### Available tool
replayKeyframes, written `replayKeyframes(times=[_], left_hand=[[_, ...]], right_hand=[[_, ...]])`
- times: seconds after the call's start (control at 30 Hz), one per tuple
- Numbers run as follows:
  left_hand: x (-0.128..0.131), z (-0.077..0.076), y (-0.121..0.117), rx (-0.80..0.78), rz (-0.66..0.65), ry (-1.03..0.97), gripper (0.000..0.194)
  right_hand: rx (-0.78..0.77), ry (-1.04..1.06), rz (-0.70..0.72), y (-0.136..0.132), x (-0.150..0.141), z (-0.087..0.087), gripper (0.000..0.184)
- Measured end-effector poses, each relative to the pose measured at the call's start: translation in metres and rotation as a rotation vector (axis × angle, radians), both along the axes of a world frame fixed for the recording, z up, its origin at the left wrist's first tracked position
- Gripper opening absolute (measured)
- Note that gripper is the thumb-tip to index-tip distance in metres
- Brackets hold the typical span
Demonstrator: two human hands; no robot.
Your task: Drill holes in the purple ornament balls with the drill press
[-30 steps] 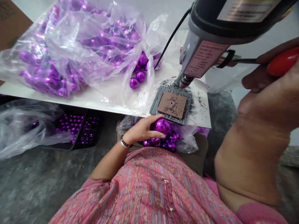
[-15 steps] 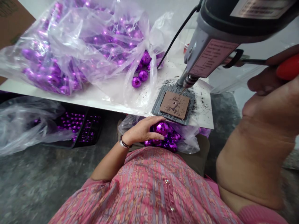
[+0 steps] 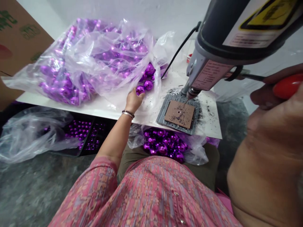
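Observation:
My left hand (image 3: 133, 101) is up at the white board, its fingertips bunched around a shiny purple bauble (image 3: 140, 90) beside a second bauble (image 3: 148, 85), at the mouth of a clear plastic bag (image 3: 101, 60) full of them. My right hand (image 3: 266, 94) is at the far right, closed on the red lever handle (image 3: 287, 86) of a bench drill (image 3: 227, 41). The drill's chuck (image 3: 193, 93) hangs just above a brown square pad (image 3: 179, 114) on a grey holder plate (image 3: 165, 121).
Dark drilling debris lies around the plate on the white board (image 3: 113, 108). Below its edge, purple baubles lie in a clear bag (image 3: 163, 145) on my lap. A black crate of baubles (image 3: 80, 130) sits on the concrete floor (image 3: 35, 189) at left, and a cardboard box (image 3: 23, 37) stands behind.
My left hand has left the bauble in the lap bag and moved up onto the board, to the baubles by the bag's mouth. My right hand stays on the lever.

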State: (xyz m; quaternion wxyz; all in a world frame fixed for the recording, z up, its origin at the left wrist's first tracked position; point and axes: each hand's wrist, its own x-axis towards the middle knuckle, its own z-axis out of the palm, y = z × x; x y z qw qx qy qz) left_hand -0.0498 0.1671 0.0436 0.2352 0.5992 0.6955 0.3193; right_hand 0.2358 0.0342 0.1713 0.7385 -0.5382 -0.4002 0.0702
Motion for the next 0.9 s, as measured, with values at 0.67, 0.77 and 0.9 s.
replayKeyframes(times=[0.67,0.77,0.9], left_hand=[[0.003,0.003,-0.045,-0.284,-0.524,-0.863,0.085],[0.022,0.000,-0.048,-0.290,-0.543,-0.790,0.074],[0.048,-0.003,-0.046,-0.206,-0.618,-0.606,0.066]], right_hand=[[0.068,-0.153,0.034,-0.001,-0.007,0.004,0.053],[0.069,-0.165,0.101,-0.003,-0.007,0.010,0.063],[0.009,-0.190,0.181,-0.005,-0.005,0.022,0.049]])
